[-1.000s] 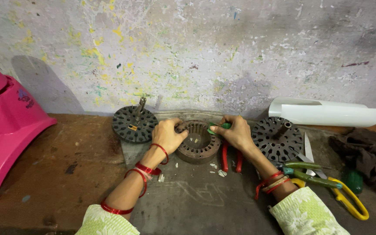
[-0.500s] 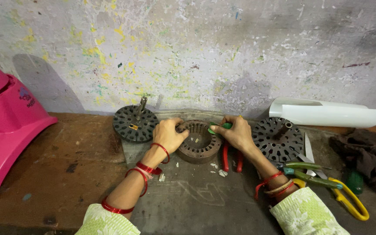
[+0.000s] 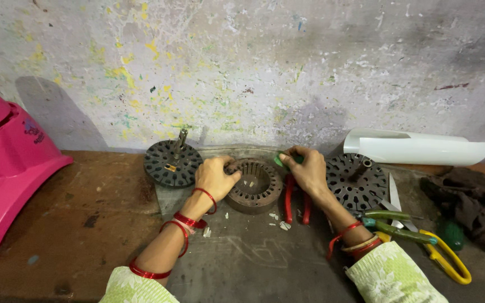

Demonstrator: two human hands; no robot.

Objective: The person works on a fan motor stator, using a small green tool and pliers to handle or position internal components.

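my left hand [image 3: 215,177] curls its fingers over the near-left rim of the stator ring [image 3: 254,184], a rusty brown metal ring with slots all around its inner edge, lying flat on the table [image 3: 74,224] close to the wall. my right hand [image 3: 307,168] pinches a small green piece [image 3: 281,160] at the ring's far-right rim. i count one ring, two dark round rotor discs [image 3: 172,163] [image 3: 356,180] flanking it, one pair of red-handled pliers [image 3: 296,199], and one yellow-handled snips [image 3: 447,261].
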